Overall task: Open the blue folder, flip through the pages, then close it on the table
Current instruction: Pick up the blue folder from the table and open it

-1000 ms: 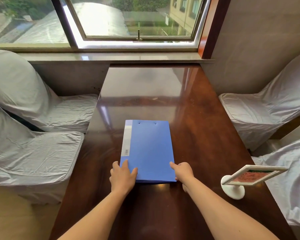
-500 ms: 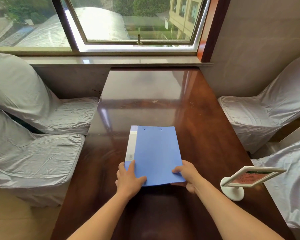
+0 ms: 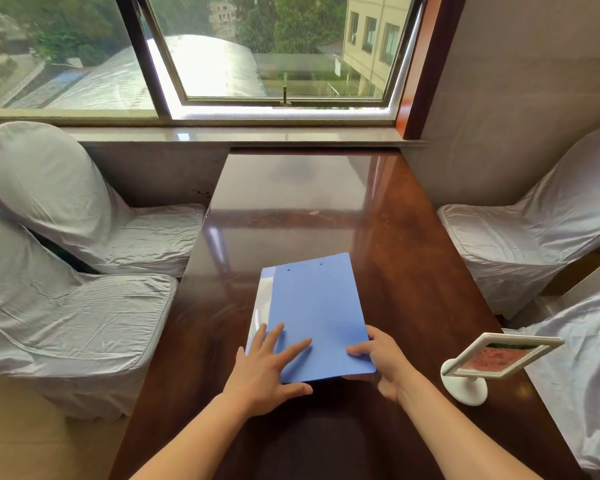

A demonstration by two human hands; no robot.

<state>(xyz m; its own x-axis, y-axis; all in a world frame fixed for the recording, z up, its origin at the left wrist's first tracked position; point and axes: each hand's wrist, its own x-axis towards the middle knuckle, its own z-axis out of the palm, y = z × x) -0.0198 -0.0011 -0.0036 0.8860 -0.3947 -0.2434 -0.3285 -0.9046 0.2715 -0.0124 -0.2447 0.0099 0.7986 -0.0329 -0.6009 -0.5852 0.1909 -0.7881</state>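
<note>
**Gloss on wood, matt plastic, crumpled cloth**

The table [image 3: 326, 202] is dark reddish wood with a high-gloss lacquer that mirrors the window light. The blue folder [image 3: 317, 317] looks like smooth plastic with a matt, faintly satiny cover; along its left edge a glossy white strip catches the light. The chair covers [image 3: 66, 306] are pale grey cloth, soft and wrinkled, with a slight sheen. The sign holder [image 3: 465, 386] appears to be smooth white plastic. The windowsill [image 3: 257, 135] is polished stone.

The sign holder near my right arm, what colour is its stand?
White, seen in the head view: the sign holder has a white round base and frame.
</note>
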